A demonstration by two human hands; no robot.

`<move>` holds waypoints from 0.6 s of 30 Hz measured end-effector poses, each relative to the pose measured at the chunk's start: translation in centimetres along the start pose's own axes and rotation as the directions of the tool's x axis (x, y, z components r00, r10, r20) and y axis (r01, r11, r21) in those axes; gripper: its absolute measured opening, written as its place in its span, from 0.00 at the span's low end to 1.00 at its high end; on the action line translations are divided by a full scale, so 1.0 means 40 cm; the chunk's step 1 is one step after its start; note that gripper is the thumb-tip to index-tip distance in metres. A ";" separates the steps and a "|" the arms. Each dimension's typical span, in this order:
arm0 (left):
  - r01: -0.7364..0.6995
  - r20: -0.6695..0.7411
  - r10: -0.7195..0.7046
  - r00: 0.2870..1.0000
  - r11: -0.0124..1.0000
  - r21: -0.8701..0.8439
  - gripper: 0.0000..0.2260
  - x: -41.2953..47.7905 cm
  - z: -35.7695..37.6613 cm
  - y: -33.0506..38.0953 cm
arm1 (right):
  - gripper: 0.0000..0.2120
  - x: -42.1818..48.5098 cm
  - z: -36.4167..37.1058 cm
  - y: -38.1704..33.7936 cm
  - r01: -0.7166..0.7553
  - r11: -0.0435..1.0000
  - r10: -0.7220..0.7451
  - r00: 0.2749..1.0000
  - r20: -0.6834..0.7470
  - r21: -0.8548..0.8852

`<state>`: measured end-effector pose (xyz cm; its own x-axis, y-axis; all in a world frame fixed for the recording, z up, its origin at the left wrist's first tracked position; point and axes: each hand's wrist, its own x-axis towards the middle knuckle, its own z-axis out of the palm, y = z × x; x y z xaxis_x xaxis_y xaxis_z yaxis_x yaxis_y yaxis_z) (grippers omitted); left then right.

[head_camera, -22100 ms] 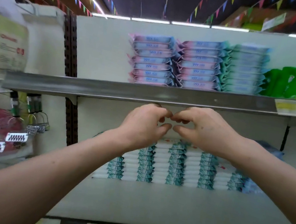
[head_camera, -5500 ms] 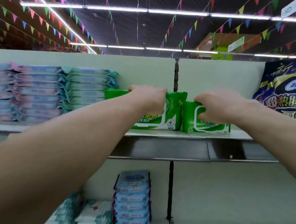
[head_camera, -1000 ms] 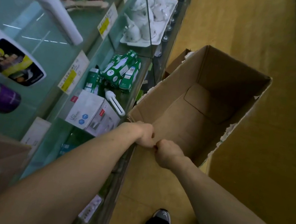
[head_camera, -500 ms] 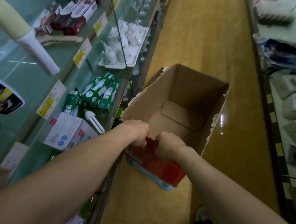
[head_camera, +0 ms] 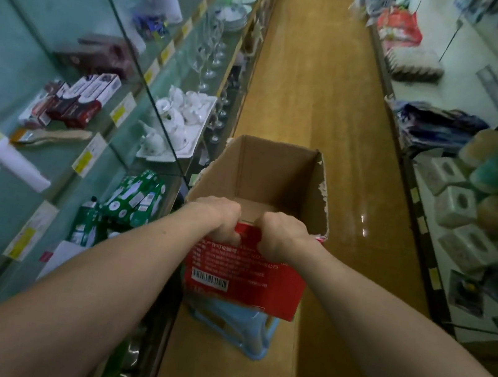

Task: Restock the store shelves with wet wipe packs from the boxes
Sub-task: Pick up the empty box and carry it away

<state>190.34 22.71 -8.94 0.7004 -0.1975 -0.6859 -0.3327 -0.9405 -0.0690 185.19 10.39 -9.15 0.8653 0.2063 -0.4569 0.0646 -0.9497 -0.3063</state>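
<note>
An open cardboard box (head_camera: 276,173) with a red printed outer wall hangs in the aisle in front of me, held off the floor. Its inside is bare cardboard with no packs showing. My left hand (head_camera: 220,216) grips the near top edge of the box, fingers curled over the rim. Right beside it, my right hand (head_camera: 282,236) grips the same edge. A light blue plastic stool (head_camera: 238,327) stands on the floor just under the box.
Glass shelves (head_camera: 148,74) on the left carry white tea sets (head_camera: 177,118), wine glasses, boxed goods and green cartons (head_camera: 135,196). Shelving on the right holds tissue boxes (head_camera: 456,208) and bagged goods. The wooden aisle floor (head_camera: 312,68) runs ahead between them.
The box has come up from the floor in both hands, so its red side and the blue stool beneath now show. My view has lifted along the aisle.
</note>
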 end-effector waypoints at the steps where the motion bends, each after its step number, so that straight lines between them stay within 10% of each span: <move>1: 0.004 -0.017 -0.003 1.000 1.000 0.011 0.13 0.000 -0.025 0.012 | 0.11 -0.001 -0.025 0.015 0.011 1.000 -0.011 1.000 -0.011 -0.007; 18: -0.017 -0.171 0.002 0.985 0.996 -0.083 0.15 0.075 -0.515 0.318 | 0.11 0.028 -0.491 0.368 0.048 0.986 -0.077 0.980 -0.182 -0.157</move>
<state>201.23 4.46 3.04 0.7971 -0.2438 -0.5525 -0.2906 -0.9568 0.0031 196.86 -7.99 2.24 0.9337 0.2323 -0.2726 0.1834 -0.9639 -0.1932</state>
